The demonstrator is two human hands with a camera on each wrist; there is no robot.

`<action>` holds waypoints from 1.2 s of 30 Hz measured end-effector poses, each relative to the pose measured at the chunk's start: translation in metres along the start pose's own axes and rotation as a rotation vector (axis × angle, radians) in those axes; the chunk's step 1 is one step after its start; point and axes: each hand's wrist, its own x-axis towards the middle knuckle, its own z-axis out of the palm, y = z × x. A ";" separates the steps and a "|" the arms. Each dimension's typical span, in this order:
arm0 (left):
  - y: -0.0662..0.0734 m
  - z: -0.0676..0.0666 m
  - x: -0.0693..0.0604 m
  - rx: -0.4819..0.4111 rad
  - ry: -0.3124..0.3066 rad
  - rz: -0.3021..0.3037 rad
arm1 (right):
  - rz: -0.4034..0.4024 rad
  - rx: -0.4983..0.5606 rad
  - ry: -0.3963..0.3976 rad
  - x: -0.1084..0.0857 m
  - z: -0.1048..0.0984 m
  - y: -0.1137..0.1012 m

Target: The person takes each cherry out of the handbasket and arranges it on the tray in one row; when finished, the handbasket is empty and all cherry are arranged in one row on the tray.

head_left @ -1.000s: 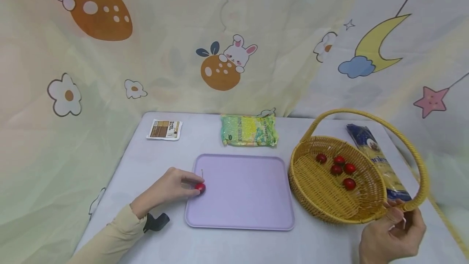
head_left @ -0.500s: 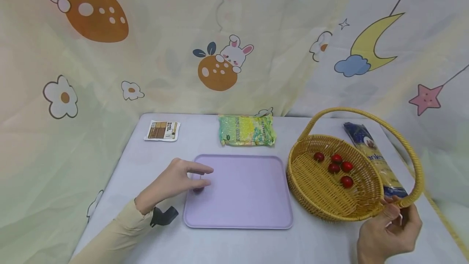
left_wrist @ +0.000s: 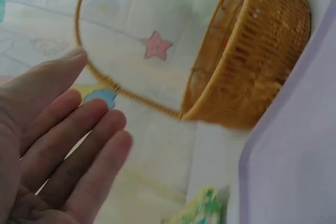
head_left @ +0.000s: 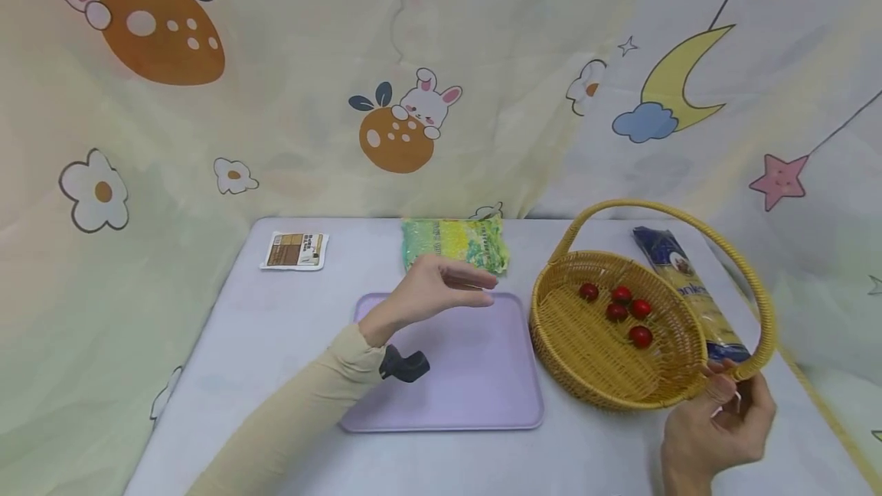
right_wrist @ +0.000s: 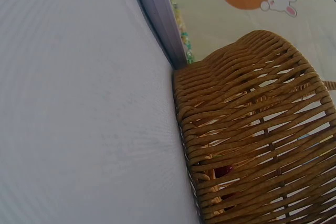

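Over the far side of the lilac tray (head_left: 475,373), as the head view shows it, you have your left hand (head_left: 430,291) raised, its fingers extended together and the thumb held apart from them, with nothing between. Your left wrist view shows the same: a bare palm, well apart from the wicker basket (head_left: 568,379). Your beige sleeve (head_left: 289,412) and the black wrist device (head_left: 406,366) cover part of the tray.

To the right of the tray, your right hand (head_left: 720,429) grips the basket at its near right rim, by the foot of the arched handle (head_left: 766,316), thumb on the near side. You can see five red cherries (head_left: 640,337) inside the basket, four grouped toward the back and one nearer to you. Your right wrist view shows the woven wall close up, with a bit of red through the gaps.

Behind the tray lies a green and yellow pack (head_left: 489,243), partly covered by your left hand. A small brown and white packet (head_left: 295,251) lies at the far left of the white table (head_left: 599,450), and a blue and yellow bag (head_left: 696,293) lies just beyond the basket's right side.
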 end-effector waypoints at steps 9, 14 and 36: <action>-0.003 0.053 0.066 0.013 -0.056 0.029 | -0.043 0.026 -0.005 0.000 0.004 -0.005; -0.003 0.075 0.096 0.018 -0.070 0.014 | -0.052 0.049 0.000 0.000 0.002 -0.005; -0.002 0.141 0.161 0.114 -0.148 0.002 | -0.053 0.083 -0.001 0.000 0.002 -0.003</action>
